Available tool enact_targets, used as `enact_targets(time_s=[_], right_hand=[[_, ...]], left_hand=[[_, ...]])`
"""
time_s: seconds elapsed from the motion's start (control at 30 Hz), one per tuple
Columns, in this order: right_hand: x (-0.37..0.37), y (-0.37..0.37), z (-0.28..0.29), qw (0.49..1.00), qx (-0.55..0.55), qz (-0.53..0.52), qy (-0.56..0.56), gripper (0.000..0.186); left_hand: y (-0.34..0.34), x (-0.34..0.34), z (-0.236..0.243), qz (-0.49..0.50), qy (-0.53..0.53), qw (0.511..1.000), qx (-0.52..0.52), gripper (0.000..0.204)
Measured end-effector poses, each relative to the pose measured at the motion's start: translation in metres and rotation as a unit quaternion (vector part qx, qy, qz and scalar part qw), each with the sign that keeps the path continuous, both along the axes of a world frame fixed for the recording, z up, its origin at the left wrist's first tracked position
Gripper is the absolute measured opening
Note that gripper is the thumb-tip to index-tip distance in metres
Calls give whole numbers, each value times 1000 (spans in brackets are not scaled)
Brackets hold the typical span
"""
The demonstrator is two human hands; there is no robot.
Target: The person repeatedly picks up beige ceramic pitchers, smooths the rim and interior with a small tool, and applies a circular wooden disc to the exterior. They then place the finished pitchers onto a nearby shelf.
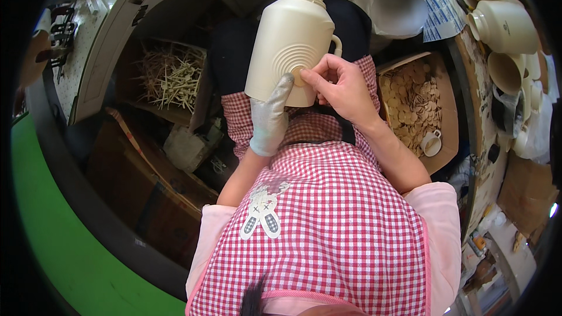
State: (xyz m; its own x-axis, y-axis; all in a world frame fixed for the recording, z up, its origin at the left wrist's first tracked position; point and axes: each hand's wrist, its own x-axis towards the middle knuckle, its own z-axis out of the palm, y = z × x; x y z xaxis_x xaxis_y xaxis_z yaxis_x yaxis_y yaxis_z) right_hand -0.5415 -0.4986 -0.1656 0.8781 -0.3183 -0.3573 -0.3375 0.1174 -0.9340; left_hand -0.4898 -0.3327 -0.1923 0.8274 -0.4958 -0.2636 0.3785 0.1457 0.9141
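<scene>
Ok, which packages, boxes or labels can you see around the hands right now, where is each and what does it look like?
Cardboard box: right of the right hand, open, brown, full of pale round discs, with a small white cup.
Cardboard box: left of the gloved left hand, open, brown, holding pale sticks.
Packet: upper right, beside the bench edge, flat, white with blue print.
Label: upper left, small dark rectangle on the grey machine housing.
</scene>
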Motion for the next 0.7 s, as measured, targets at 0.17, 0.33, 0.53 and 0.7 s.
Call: enact_targets(time_s=[0.17,0.33,0.53,0.7], right_hand=[[-4,-10,-1,997,71,13,1,24],[-3,-9,0,999,-7,35,27,24],[1,-9,0,990,138,2,18,24],[1,-17,-13,997,17,-14,78,38]], left_hand=[[-3,-4,2,5,50,998,-43,33],[-4,-3,3,32,74,996,-45,32],[-8,-1,3,43,-10,999,14,31],[-3,-1,3,38,-127,990,48,29]])
